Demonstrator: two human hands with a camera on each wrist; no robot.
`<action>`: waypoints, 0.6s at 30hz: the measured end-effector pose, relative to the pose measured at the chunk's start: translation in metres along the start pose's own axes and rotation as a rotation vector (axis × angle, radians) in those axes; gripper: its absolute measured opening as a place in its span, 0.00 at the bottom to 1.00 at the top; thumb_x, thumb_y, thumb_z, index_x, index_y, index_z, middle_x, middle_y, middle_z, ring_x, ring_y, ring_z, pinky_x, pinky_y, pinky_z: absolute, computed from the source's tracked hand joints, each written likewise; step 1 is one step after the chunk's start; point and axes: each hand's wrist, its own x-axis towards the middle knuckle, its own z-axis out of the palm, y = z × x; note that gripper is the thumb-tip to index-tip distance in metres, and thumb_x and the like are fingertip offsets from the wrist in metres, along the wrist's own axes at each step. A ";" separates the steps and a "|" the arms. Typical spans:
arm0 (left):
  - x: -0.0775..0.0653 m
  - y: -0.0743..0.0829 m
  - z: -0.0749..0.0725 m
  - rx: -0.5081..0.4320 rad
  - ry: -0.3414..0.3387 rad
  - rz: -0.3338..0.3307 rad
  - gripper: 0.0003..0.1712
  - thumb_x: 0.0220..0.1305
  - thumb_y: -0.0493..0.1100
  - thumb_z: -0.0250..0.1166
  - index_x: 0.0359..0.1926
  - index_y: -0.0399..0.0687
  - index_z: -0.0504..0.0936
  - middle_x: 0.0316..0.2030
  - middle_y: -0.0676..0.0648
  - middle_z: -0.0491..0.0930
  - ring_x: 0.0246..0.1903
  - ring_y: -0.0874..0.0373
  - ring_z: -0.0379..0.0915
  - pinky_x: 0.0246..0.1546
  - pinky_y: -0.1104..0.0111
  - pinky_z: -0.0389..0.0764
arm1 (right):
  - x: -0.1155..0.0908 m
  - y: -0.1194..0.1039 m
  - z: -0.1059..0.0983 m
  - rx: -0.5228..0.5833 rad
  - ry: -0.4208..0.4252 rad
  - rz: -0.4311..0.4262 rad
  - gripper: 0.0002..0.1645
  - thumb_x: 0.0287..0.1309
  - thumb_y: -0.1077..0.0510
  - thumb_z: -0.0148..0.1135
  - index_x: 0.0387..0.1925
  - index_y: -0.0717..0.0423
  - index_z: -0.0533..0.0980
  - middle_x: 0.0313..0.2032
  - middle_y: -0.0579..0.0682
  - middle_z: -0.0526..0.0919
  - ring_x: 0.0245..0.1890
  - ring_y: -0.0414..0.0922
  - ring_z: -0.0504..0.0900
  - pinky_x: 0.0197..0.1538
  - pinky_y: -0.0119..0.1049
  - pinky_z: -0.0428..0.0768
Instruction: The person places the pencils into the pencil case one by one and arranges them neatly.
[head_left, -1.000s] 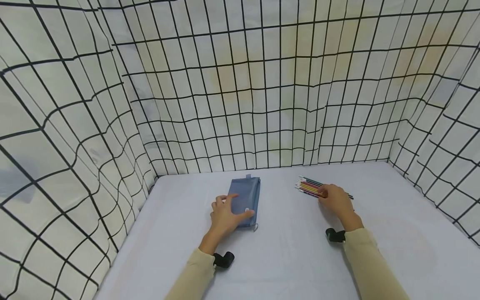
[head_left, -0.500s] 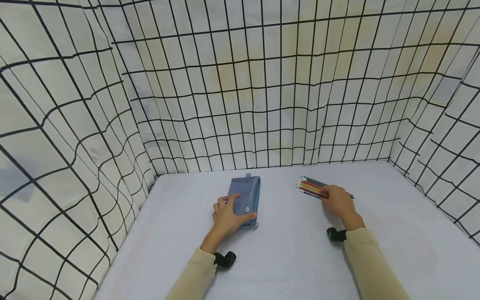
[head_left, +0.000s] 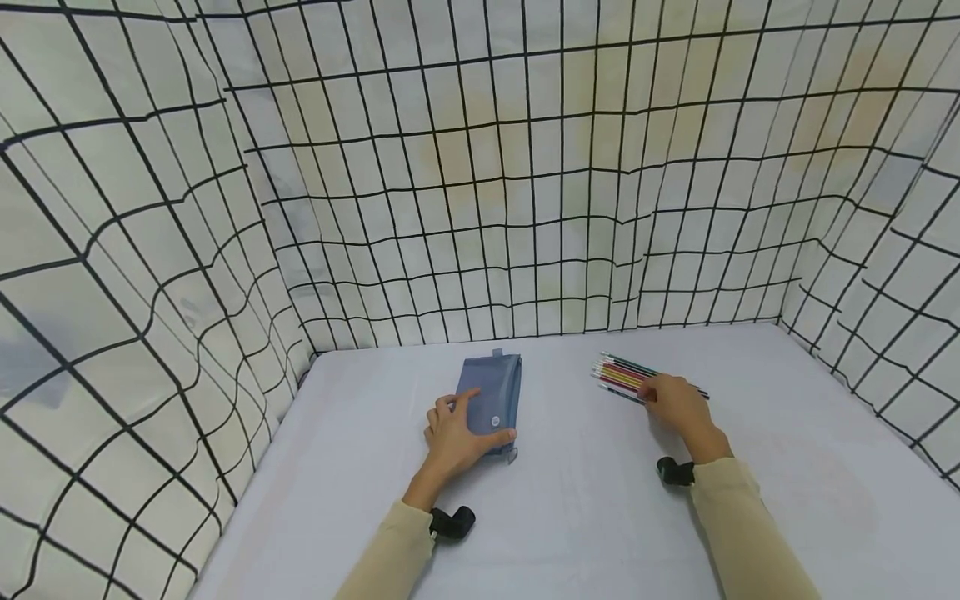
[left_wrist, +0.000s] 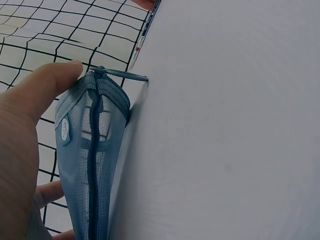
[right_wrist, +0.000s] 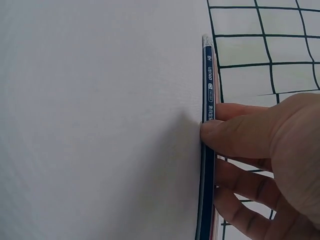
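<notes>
On the far half of the white table (head_left: pixel 570 508), a flat blue pouch (head_left: pixel 489 387) lies to the left of a bundle of pencils (head_left: pixel 624 372), the two well apart. The left hand (head_left: pixel 452 437) rests on the pouch's near part, its grip wide: the index fingertip touches the upper face, the thumb stretches across the near end, and a round white badge (head_left: pixel 496 421) shows between them. From the left wrist, a zip (left_wrist: pixel 93 160) runs down the pouch's side, with a loop (left_wrist: pixel 127 75) sticking out at its end. The right hand (head_left: pixel 675 407) has a narrow grip, pinching the pencils between thumb and fingers, their white-tipped ends pointing toward the pouch side. Beneath the right thumb sits a navy pencil (right_wrist: pixel 206 175) printed "HB". Black-lined white sheeting (head_left: pixel 555 183) stands behind the table.
</notes>
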 end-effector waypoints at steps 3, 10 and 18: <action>0.000 0.000 0.001 0.018 0.003 0.000 0.59 0.42 0.72 0.76 0.75 0.59 0.66 0.69 0.35 0.59 0.65 0.38 0.52 0.62 0.38 0.56 | 0.000 0.000 0.000 -0.008 -0.008 -0.009 0.13 0.63 0.63 0.65 0.48 0.62 0.84 0.43 0.60 0.86 0.40 0.53 0.80 0.48 0.52 0.79; 0.001 0.001 0.004 0.038 0.017 -0.012 0.60 0.43 0.74 0.75 0.75 0.59 0.66 0.68 0.35 0.59 0.65 0.38 0.52 0.61 0.40 0.58 | -0.002 0.003 -0.001 -0.019 -0.009 -0.017 0.12 0.62 0.62 0.66 0.47 0.60 0.85 0.44 0.59 0.86 0.41 0.53 0.81 0.47 0.52 0.79; -0.001 0.004 0.004 0.049 0.025 -0.023 0.59 0.44 0.72 0.75 0.75 0.59 0.65 0.68 0.34 0.58 0.65 0.37 0.52 0.60 0.41 0.58 | -0.002 0.003 -0.003 -0.030 -0.022 -0.014 0.10 0.63 0.62 0.66 0.45 0.60 0.85 0.43 0.59 0.86 0.40 0.53 0.80 0.47 0.53 0.79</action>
